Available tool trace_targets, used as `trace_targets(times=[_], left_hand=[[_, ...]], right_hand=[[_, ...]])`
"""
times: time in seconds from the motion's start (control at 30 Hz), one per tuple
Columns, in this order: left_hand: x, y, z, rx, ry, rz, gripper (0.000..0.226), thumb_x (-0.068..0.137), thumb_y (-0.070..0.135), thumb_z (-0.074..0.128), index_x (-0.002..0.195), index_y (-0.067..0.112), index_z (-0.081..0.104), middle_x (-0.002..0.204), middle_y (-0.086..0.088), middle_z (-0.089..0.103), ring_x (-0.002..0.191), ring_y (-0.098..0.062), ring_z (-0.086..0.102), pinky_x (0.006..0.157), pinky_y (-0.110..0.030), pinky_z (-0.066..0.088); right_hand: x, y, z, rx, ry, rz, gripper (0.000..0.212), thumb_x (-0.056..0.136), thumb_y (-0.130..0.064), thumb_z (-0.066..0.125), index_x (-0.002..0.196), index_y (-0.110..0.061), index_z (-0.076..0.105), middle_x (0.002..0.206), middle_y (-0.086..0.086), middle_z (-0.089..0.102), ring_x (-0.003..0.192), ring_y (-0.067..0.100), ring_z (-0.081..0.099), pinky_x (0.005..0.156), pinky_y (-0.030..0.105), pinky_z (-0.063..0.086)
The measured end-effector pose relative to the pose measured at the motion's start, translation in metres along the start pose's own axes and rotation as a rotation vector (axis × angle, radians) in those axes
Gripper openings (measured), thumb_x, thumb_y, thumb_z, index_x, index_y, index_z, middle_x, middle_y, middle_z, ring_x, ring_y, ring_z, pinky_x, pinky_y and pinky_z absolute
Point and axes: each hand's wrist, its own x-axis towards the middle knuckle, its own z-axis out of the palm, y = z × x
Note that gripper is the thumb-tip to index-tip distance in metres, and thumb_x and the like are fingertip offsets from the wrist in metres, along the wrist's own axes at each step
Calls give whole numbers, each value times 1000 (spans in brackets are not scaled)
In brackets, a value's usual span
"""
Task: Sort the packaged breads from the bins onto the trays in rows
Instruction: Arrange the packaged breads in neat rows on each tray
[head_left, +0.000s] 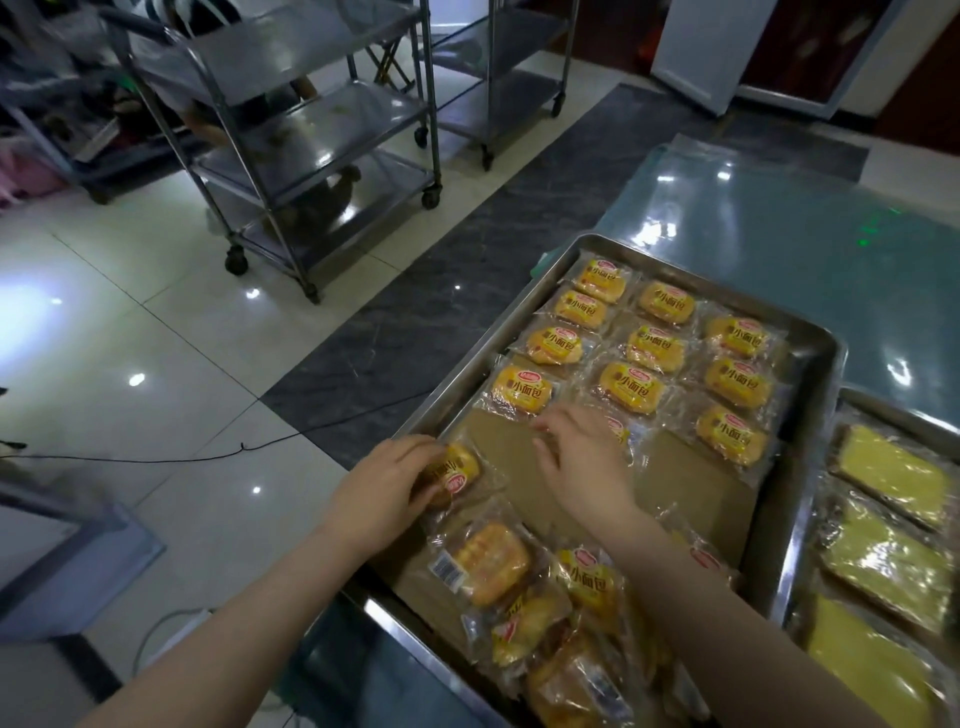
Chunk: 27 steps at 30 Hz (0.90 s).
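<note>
Head view: a packaged bread (454, 470) sits at the left edge of the tray (818, 415), just nearer than the row of four, so we judge row-filling is in hand, and the next move calls for squaring it to that row. Our left hand (384, 483) grips it with curled fingers; our right hand (582, 460), fingers loosely spread, rests on a half-hidden packet (619, 430) ending the middle row.
</note>
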Motion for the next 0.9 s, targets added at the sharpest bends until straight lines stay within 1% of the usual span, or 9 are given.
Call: trace_targets(times=[0.1,0.2,0.3,0.37,0.43,0.53,0.6,0.73,0.9], left_hand=[[7,2,1,-68,-183,23,24,84,31,64,106,31,54,147,7,35,121,-13,46,94,-21,36],[15,5,2,-74,-250,-74,18,85,34,62,93,34,45,152,8,24,116,-14,51,87,-25,43],[21,11,8,-123,-184,-175,25,88,44,56,108,30,52,152,5,25,125,-14,45,96,-28,37],[22,15,13,-202,-199,-196,47,90,51,47,130,26,47,155,4,19,128,-13,41,99,-26,34],[21,16,16,-226,-245,-198,54,92,50,43,139,24,39,156,3,13,131,-12,38,102,-26,31],[24,12,16,-276,-237,-212,45,96,38,43,138,23,43,153,0,25,134,-11,31,104,-23,24],[26,9,15,-311,-205,-214,38,96,31,46,133,22,50,147,-3,36,133,-13,32,105,-23,24],[26,1,10,-251,-151,-178,34,94,24,51,127,18,56,137,-2,49,123,-15,47,100,-25,34],[23,-5,2,-133,-148,-62,24,92,22,51,110,26,65,115,6,58,100,-7,54,79,-14,36]], right_hand=[[1,-22,4,77,-234,73,15,90,-25,60,105,-27,62,99,-11,62,88,6,58,78,25,52],[-3,-32,15,143,-399,241,33,86,-38,66,115,-25,57,103,-10,64,91,8,60,79,27,52],[-5,-39,22,259,-377,379,52,82,-39,70,126,-24,48,95,-11,65,86,6,61,78,29,54],[-7,-43,22,347,-326,435,67,81,-37,72,137,-27,38,93,-12,64,87,6,62,81,32,55],[-8,-43,18,394,-301,479,75,80,-39,72,142,-29,31,94,-15,63,88,5,61,82,31,55],[-8,-46,13,348,-387,541,78,78,-46,72,141,-21,34,105,-7,63,86,8,59,67,22,48],[-5,-56,17,310,-467,528,63,76,-36,76,129,-19,46,100,-8,63,81,6,59,63,21,48],[2,-67,25,380,-367,554,67,76,-8,74,132,-26,43,103,-6,65,88,10,64,73,27,55],[10,-57,18,115,-145,432,59,87,-2,57,135,-33,41,120,-8,61,110,16,57,97,43,47]])
